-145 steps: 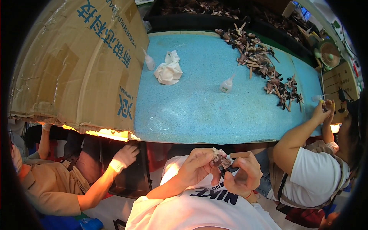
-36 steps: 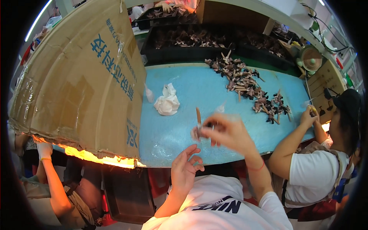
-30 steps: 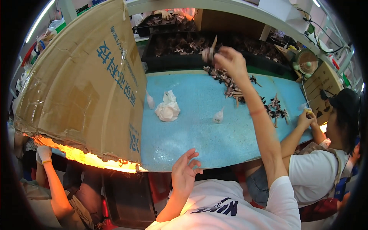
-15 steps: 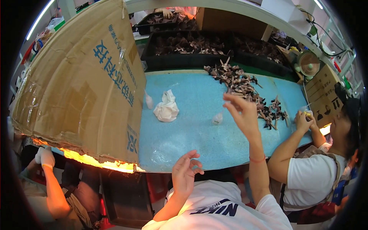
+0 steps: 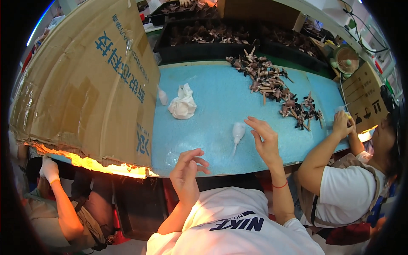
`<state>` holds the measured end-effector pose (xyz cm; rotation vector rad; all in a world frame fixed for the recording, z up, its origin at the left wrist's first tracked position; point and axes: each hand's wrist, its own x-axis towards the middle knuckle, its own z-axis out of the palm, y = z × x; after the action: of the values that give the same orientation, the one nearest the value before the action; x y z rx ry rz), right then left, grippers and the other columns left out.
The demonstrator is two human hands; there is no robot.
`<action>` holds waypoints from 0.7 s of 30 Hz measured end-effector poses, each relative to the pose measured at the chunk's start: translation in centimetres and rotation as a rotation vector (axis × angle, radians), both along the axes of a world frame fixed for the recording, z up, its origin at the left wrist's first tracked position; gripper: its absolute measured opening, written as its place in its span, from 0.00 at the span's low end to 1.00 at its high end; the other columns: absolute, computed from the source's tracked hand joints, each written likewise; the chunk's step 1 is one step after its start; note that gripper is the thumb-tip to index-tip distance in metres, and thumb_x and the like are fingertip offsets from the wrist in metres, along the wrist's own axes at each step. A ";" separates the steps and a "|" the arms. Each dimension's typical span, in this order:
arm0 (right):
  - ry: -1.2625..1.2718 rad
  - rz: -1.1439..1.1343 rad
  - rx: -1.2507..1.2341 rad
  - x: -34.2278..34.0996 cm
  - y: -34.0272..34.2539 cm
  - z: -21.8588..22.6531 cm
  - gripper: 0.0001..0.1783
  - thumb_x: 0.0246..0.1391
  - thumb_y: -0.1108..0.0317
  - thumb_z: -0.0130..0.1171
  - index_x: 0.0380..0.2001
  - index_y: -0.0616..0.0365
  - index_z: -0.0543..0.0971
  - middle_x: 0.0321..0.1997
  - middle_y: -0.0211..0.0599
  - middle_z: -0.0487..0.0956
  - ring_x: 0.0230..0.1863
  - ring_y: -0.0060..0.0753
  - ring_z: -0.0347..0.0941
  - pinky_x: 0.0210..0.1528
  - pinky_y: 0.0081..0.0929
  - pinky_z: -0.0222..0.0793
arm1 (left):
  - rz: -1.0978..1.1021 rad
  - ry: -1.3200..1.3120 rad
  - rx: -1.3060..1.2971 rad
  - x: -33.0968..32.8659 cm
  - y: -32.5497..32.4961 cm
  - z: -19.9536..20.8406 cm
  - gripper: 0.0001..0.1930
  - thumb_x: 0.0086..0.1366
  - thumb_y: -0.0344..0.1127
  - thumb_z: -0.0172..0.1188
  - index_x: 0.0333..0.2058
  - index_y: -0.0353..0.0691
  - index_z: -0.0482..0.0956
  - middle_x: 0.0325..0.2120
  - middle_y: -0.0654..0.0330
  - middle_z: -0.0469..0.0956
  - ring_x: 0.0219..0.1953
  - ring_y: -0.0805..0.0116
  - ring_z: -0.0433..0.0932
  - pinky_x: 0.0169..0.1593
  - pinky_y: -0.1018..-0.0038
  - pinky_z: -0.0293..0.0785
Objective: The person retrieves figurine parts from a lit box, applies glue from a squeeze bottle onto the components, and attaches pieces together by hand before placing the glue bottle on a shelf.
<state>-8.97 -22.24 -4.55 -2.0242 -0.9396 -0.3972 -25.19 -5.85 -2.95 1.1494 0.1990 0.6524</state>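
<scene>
My right hand (image 5: 265, 141) is above the near middle of the blue work surface (image 5: 208, 95), beside a small white squeeze bottle (image 5: 239, 131) with a thin nozzle. The nozzle points toward me. Its fingers are stretched and apart from the thumb, with nothing visible between them. Closer to my body, my left hand (image 5: 186, 174) hovers at the table's near edge, fingers loosely bent and apart, with no object showing. A heap of small figurines (image 5: 265, 78) in brown, black and tan spreads over the far right of the surface.
A large cardboard box (image 5: 93, 97) walls off the left side. Crumpled white tissue (image 5: 182, 104) and another squeeze bottle (image 5: 162, 95) lie beside it. Black trays (image 5: 187, 55) of dark pieces line the back. A co-worker (image 5: 340, 191) sits at right; a gloved hand (image 5: 49, 170) shows at left.
My right hand has drawn back from beside the figurine heap to next to the squeeze bottle. The bottle's nozzle now shows pointing toward me. My left hand has shifted slightly left; the whole view has tilted.
</scene>
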 end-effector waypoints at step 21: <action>0.110 0.035 -0.187 0.9 5.9 -1.8 0.17 0.44 0.70 0.59 0.41 0.59 0.74 0.37 0.43 0.77 0.34 0.36 0.72 0.33 0.28 0.69 | -0.033 0.008 0.964 -4.6 0.3 -1.7 0.15 0.45 0.18 0.57 0.35 0.34 0.77 0.27 0.57 0.75 0.24 0.66 0.75 0.25 0.76 0.72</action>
<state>-8.12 -16.29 -6.39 -2.1707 -0.9724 -0.1821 -29.77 -5.51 -4.62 2.0704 -0.1584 0.7314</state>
